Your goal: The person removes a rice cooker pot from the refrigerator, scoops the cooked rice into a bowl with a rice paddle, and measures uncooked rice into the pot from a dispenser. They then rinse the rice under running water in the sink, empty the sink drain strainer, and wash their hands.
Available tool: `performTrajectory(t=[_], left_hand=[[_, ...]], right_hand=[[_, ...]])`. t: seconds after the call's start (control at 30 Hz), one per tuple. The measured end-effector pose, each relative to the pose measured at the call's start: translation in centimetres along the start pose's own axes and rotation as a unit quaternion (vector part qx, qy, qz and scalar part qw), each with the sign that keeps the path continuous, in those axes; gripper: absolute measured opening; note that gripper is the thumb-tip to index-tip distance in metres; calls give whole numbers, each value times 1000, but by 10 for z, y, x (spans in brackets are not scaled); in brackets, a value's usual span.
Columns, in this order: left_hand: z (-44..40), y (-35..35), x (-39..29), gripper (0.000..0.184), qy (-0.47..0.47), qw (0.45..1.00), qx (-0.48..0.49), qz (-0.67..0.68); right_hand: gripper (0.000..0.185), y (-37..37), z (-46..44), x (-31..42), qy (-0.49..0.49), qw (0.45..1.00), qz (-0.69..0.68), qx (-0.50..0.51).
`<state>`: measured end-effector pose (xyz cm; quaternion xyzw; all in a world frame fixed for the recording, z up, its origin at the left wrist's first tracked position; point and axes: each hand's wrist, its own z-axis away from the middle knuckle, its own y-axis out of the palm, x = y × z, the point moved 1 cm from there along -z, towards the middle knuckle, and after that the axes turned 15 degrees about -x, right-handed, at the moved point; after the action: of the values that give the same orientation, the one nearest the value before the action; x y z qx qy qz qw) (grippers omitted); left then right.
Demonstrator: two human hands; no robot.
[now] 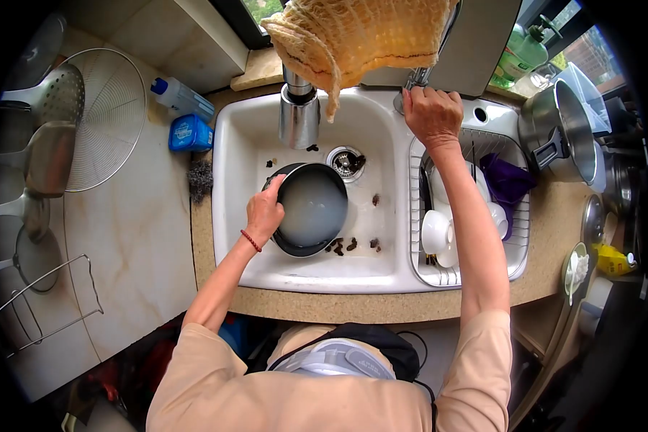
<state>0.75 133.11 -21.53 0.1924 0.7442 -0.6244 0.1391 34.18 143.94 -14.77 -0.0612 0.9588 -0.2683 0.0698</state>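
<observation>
My left hand [265, 214] grips the left rim of a dark pot [311, 209] that holds cloudy whitish liquid. The pot stands in the left basin of the white sink [252, 137], below the metal faucet spout [299, 119]. My right hand [433, 115] is closed at the faucet handle [415, 79] behind the basins; its fingertips are partly hidden. Dark bits [351, 245] lie on the basin floor around the pot and at the drain [345, 163].
A dish rack [417, 216] with white bowls [436, 232] and a purple cloth [507, 178] fills the right basin. A yellowish net cloth [360, 39] hangs over the faucet. A blue container [191, 133] stands left; a steel pot [558, 133] stands right.
</observation>
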Motion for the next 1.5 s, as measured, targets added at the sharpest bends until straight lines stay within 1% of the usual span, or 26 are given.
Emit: performTrajectory(t=[0.03,0.07,0.13,0.17,0.23,0.67,0.73,0.77,0.83,0.87,0.93,1.07,1.33,1.5], left_hand=[[0,0,-1,58,22,1000,-4,2],[0,1,-2,58,21,1000,-3,0],[0,4,-3,57,54,998,11,-30],[1,4,-3,57,55,998,12,-32],[1,3,-7,56,93,995,5,-46],[9,-8,-6,55,119,989,20,-80],[10,-11,-11,60,124,987,30,-93],[9,-13,-14,60,124,987,29,-93],[9,-15,-20,68,133,984,46,-113],[9,-16,-23,68,132,984,46,-114],[9,-18,-27,75,150,977,61,-136],[9,-16,-23,75,152,978,56,-134],[7,-13,-24,72,188,970,60,-142],[6,-11,-27,71,191,966,69,-159]], right_hand=[[26,1,0,0,-7,1000,4,-9],[26,1,0,0,-14,1000,8,-18],[26,1,0,0,-11,1000,5,-18],[26,1,1,0,-9,1000,3,-17],[26,2,1,0,-9,1000,3,-18],[26,2,2,-1,-14,1000,9,-19],[26,2,2,-1,-12,1000,10,-20],[26,2,2,-1,-12,1000,10,-20],[26,1,1,-1,-11,1000,8,-22],[26,1,1,0,-11,1000,6,-24],[26,0,1,-1,-10,1000,6,-21],[26,1,2,-2,-14,999,-2,-35],[25,2,2,-1,-9,1000,3,-22],[25,2,3,-1,-4,1000,-1,-26]])
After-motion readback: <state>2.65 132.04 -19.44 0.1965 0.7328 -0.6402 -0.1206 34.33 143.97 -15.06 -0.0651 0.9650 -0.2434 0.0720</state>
